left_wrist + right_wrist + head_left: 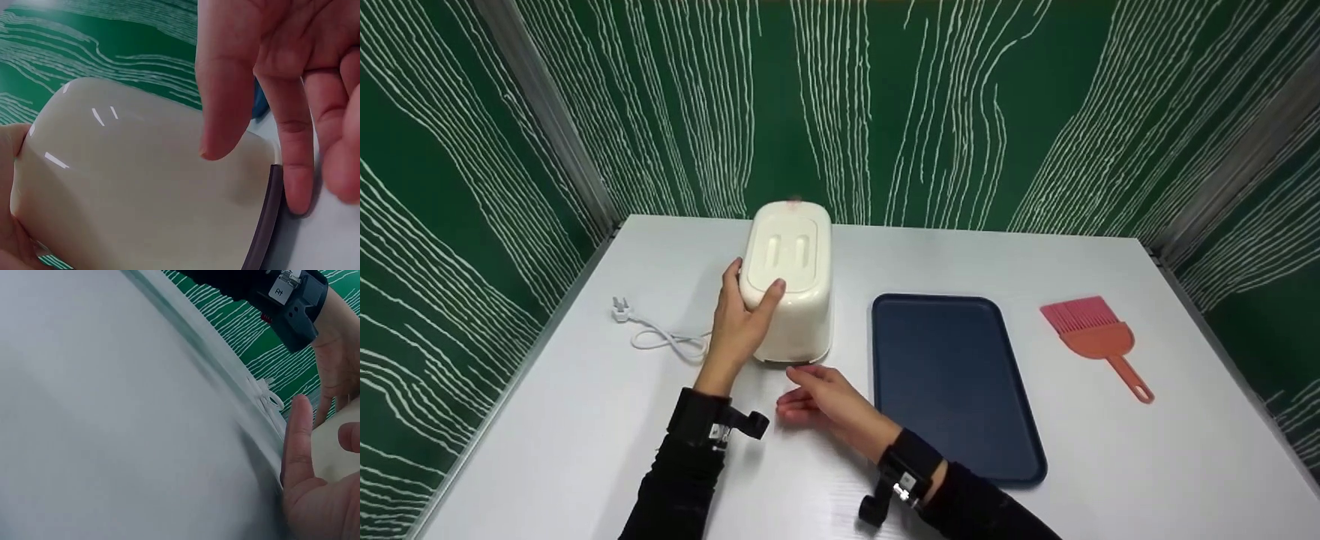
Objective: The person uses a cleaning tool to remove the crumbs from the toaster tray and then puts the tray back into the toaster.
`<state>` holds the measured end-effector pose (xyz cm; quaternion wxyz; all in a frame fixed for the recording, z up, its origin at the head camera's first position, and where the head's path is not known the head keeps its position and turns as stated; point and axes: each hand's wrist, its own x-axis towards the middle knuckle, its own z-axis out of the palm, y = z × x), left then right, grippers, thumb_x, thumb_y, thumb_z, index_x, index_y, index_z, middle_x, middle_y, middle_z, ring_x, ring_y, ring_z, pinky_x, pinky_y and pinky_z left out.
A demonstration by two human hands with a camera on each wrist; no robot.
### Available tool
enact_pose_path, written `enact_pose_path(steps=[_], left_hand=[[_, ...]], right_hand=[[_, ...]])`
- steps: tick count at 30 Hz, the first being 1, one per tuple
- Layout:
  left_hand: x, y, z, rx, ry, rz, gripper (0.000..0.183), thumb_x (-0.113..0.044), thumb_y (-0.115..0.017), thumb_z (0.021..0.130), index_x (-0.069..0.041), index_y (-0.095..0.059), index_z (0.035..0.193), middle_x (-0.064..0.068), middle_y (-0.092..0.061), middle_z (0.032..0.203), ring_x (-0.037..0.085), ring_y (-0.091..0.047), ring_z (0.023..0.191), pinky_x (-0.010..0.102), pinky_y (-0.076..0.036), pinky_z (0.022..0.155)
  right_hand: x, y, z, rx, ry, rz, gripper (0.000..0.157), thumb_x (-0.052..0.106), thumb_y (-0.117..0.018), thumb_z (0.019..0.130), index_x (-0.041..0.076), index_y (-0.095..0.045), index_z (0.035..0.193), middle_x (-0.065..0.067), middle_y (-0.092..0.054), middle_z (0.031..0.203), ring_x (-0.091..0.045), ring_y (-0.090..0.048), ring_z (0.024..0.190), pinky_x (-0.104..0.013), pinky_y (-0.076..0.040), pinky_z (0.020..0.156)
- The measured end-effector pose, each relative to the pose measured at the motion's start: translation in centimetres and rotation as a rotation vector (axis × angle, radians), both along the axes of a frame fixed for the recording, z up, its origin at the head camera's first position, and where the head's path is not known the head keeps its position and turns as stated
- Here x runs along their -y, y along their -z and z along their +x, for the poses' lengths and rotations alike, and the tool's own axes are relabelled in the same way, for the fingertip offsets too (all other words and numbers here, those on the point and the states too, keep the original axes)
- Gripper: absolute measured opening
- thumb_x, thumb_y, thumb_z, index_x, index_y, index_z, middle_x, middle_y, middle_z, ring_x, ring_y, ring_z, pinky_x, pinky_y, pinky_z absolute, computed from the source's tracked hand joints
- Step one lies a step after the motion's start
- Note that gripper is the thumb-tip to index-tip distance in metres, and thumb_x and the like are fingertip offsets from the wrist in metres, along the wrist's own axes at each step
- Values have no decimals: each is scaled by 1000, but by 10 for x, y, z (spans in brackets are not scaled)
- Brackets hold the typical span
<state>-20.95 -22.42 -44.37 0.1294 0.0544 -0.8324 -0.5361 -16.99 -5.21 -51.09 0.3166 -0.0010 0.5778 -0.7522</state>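
Observation:
A cream toaster-like appliance (pixel 791 292) with a rounded lid and two raised ridges on top stands on the white table, left of centre. My left hand (pixel 741 319) grips its near left corner, thumb over the lid's edge and fingers down the left side. Low at its near end is my right hand (pixel 825 401), fingers extended and thumb close to the bottom edge. In the left wrist view the right thumb overlaps the cream wall (pixel 140 180), and one fingertip lies beside the dark base strip (pixel 264 219). Nothing shows in the right palm.
A white power cord with plug (pixel 660 334) lies looped left of the appliance. To the right is a dark blue tray (pixel 952 375), and farther right a pink-and-orange brush with dustpan-shaped head (pixel 1099 341). Green patterned panels (pixel 840 112) stand around the table.

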Motion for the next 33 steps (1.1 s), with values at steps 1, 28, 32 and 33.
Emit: enact_pose_path(steps=[1, 28, 32, 33], left_hand=[[0, 0, 0, 0, 3, 2, 90, -53, -66, 101, -13, -23, 170, 20, -34, 172, 36, -35, 160, 57, -29, 130], [3, -1, 1, 3, 28, 3, 88, -49, -67, 102, -13, -23, 169, 21, -36, 172, 37, -38, 158, 58, -32, 127], [3, -1, 0, -1, 32, 7, 88, -49, -67, 102, -13, -23, 169, 21, -36, 172, 37, -38, 158, 58, -32, 127], [2, -2, 0, -5, 35, 10, 88, -49, -68, 102, -13, -23, 169, 21, -36, 172, 37, -38, 158, 58, -32, 128]], right_hand=[[3, 1, 1, 20, 29, -34, 38, 21, -60, 110, -7, -49, 133, -8, -73, 82, -12, -74, 73, -22, -62, 70], [54, 13, 8, 76, 412, -316, 44, 26, -48, 116, -13, -47, 139, -24, -74, 119, -20, -77, 104, -26, -62, 95], [57, 10, 8, 95, 459, -343, 46, 25, -48, 116, -12, -45, 144, -20, -70, 121, -21, -74, 113, -29, -58, 105], [57, 10, 8, 96, 469, -351, 46, 24, -48, 116, -11, -43, 146, -20, -68, 123, -22, -74, 115, -30, -57, 107]])
